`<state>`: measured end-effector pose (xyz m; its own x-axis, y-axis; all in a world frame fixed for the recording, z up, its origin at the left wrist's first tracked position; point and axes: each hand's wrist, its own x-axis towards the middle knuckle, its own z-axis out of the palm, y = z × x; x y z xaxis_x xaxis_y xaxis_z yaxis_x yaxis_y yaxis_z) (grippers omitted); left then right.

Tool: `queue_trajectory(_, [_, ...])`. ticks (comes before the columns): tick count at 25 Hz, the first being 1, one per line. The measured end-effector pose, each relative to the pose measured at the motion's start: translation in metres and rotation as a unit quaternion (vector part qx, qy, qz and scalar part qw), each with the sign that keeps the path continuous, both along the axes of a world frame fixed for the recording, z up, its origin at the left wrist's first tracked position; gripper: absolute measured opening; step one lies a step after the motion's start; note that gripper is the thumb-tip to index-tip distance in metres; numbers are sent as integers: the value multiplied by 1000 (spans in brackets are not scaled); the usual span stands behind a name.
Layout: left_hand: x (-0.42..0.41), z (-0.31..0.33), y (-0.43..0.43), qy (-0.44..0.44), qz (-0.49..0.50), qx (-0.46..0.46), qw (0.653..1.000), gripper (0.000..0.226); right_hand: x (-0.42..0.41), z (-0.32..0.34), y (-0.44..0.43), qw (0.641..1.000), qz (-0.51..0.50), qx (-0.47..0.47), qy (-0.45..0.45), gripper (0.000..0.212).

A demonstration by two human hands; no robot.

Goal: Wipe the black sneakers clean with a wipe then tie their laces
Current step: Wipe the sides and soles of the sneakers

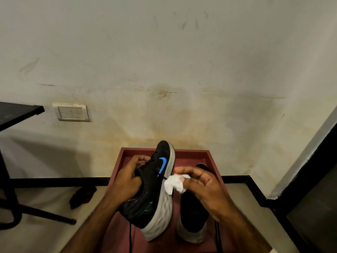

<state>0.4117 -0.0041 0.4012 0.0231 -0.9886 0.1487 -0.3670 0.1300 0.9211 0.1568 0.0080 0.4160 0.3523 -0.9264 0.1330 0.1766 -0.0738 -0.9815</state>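
Pinching a crumpled white wipe (174,184) between thumb and fingertips, the right hand (204,187) presses it against the grey sole edge of the lifted sneaker (153,187), just below its blue swoosh. The left hand (127,178) has its fingers curled tight around the shoe's collar and tongue, holding the black sneaker tilted on its side, toe toward the wall, above the maroon tray (212,161). White scuff marks show on its dark upper near the heel. A loose lace (130,238) dangles from it toward the tray's near edge. The second sneaker (191,221) sits upright on the tray's right half, partly hidden behind the right hand. A dark rag (83,196) lies on the floor left of the tray, near a black table (16,112).
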Motion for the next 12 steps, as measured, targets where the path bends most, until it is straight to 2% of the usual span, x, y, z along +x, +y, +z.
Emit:
queue_trajectory(2, [-1, 3, 1, 15, 19, 13, 1000, 50, 8, -9, 8, 993, 50, -70, 75, 28])
queue_trajectory(4, [-4, 3, 2, 21, 19, 11, 1000, 48, 19, -16, 11, 973, -19, -181, 146, 25])
queue_trajectory(6, [-11, 3, 6, 21, -6, 14, 1000, 46, 27, -14, 10, 934, -96, -275, 206, 22])
queue_trajectory(8, [-19, 3, 9, 22, -44, 15, 999, 44, 29, -11, 1, 914, -164, -295, 227, 22])
queue_trajectory(10, [-25, 5, 11, 25, -54, 8, 998, 41, 28, -5, -5, 913, -215, -270, 215, 21])
queue_trajectory(12, [-25, 6, 10, 27, -40, -12, 999, 41, 30, -4, 2, 923, -216, -247, 202, 23])
